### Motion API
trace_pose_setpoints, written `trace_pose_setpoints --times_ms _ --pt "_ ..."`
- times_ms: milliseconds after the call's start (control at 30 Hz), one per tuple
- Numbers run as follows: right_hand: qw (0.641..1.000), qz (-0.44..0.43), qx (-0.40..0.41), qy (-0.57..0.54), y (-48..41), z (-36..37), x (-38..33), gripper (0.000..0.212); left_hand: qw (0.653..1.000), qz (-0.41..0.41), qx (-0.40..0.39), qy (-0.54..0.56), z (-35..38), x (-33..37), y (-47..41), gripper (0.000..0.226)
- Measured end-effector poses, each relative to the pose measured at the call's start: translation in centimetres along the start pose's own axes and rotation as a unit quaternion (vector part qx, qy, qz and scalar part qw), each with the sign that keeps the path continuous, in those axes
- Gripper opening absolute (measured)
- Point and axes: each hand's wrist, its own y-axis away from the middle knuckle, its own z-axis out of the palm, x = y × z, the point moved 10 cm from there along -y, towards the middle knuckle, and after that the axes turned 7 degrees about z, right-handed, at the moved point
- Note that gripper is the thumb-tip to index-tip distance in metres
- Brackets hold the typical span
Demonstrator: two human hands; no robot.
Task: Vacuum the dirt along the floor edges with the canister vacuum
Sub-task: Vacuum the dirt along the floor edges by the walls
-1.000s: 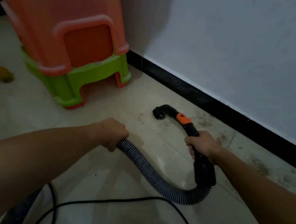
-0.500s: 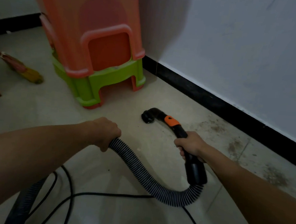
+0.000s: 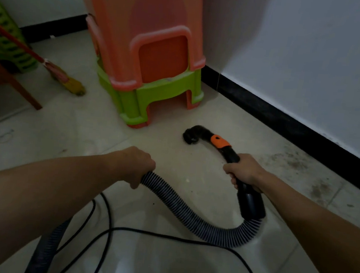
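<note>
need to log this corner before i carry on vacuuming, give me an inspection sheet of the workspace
surface: pale tiled floor, dirt patches beside the black baseboard
job's things: vacuum nozzle at the floor, apart from the dirt; ribbed hose loops behind
clutter: stacked plastic stools, broom, green plastic basket
hands: left hand grips the hose; right hand grips the wand
cables: black power cord loose on the floor
surroundings: white wall, room corner behind the stools

Pale tiled floor (image 3: 65, 129) meets a white wall (image 3: 303, 60) with black skirting (image 3: 275, 117) beside stacked plastic stools (image 3: 152, 45).
</note>
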Motion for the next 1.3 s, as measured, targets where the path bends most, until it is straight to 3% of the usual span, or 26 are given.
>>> trace_pose_setpoints --times_ms 100,267,333,633,833,1000,1133,1233,1300 --pt "0.996 -0.018 -0.048 0.07 0.0 2.8 -1.5 0.012 1.0 0.012 -0.015 -0.008 0.8 0.9 -0.2 0.038" --pt "0.996 -0.028 0.067 0.041 -2.3 1.6 -2.0 0.026 0.999 -0.023 -0.024 -0.001 1.9 -1.2 1.2 0.037" --pt "0.996 -0.029 0.076 0.036 -3.1 1.8 -2.7 0.028 0.999 -0.039 -0.031 0.01 2.8 -2.1 2.0 0.037" --pt "0.998 -0.04 -0.015 0.05 -6.5 7.4 -9.6 0.016 0.989 -0.118 -0.059 0.065 6.5 -4.5 7.1 0.046" --pt "0.997 -0.019 -0.071 0.008 -4.4 11.3 -6.8 0.007 0.968 -0.178 -0.106 0.144 11.6 -3.8 11.6 0.045" --pt "0.992 -0.04 -0.107 0.056 -2.8 12.6 -6.5 0.01 0.97 -0.162 -0.089 0.158 12.4 -2.6 9.3 0.043" --pt "0.993 -0.063 0.011 0.098 -3.9 7.4 -7.0 0.02 0.983 -0.126 -0.032 0.126 9.4 -3.6 3.4 0.041" --pt "0.987 -0.029 0.088 0.128 -2.6 1.3 -5.4 0.022 0.983 -0.089 0.017 0.161 7.1 -1.7 -0.7 0.041" --pt "0.984 0.003 0.103 0.142 -1.1 -1.5 -3.6 0.022 0.984 -0.043 0.01 0.172 6.9 1.3 -3.2 0.04"
